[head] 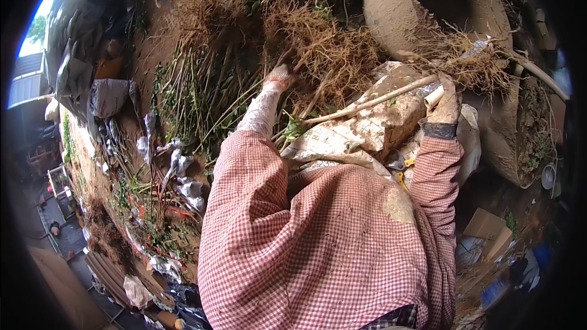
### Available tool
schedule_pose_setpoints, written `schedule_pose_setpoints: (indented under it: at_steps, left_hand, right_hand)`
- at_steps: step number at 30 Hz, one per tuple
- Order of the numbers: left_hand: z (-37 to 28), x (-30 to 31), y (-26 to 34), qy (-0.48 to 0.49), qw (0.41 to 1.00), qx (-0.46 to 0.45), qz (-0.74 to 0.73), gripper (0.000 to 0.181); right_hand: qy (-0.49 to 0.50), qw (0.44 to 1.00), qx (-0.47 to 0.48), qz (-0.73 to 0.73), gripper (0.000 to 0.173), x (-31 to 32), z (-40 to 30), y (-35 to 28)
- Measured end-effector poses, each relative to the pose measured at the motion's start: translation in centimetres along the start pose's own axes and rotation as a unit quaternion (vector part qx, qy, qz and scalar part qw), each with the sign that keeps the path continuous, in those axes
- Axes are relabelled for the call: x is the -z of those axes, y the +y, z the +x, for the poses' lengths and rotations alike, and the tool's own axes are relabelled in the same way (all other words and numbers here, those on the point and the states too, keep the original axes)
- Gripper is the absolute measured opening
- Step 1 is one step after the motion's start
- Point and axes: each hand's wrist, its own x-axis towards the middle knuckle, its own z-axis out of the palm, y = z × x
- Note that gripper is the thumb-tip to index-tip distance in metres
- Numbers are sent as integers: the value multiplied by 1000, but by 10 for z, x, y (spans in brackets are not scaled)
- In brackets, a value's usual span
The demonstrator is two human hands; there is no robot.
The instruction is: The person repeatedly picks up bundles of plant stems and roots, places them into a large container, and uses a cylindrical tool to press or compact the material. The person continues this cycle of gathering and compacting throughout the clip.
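Note:
My left hand (280, 75) reaches forward into a pile of bare-root plants, its fingers among the brown roots (339, 62). Dark stems lie at its fingertips; whether it grips one is unclear. My right hand (448, 98) holds the root end of a pale woody stem (380, 99), which slants down left across my lap to a few green leaves (294, 128). A tangled root mass (477, 62) spreads beyond that hand. Against its palm lies a short pale cylinder (434, 97), partly hidden. Yellow-handled pruning shears (401, 179) rest below on a soil-stained printed sheet (344, 140).
Bundled leafy stems (202, 91) lie on the soil at left. Crumpled silvery plastic wraps (185, 183) and red ties are scattered nearer. Mud-covered curved pieces (394, 13) stand ahead right. A cardboard piece (488, 231) lies at lower right. Stuffed sacks (107, 96) stand at far left.

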Motion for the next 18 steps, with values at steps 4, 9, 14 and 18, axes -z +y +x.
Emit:
schedule_pose_setpoints:
  at_steps: [4, 9, 14, 18]
  left_hand:
    - [12, -29, -41, -27, 955, -3, -295, 39]
    - [-84, 108, 79, 92, 804, -134, -572, 23]
    - [-126, 122, 186, 41, 787, -257, -559, 22]
    - [-131, 68, 248, 186, 793, -506, -284, 10]
  right_hand:
    - [-7, 997, 78, 27, 31, -10, 3, 2]
    - [-35, 995, 76, 51, 21, -8, -22, -5]
    - [-60, 996, 66, -14, 19, -15, -23, -5]
    - [-118, 971, 146, 151, 15, -5, 1, 19]
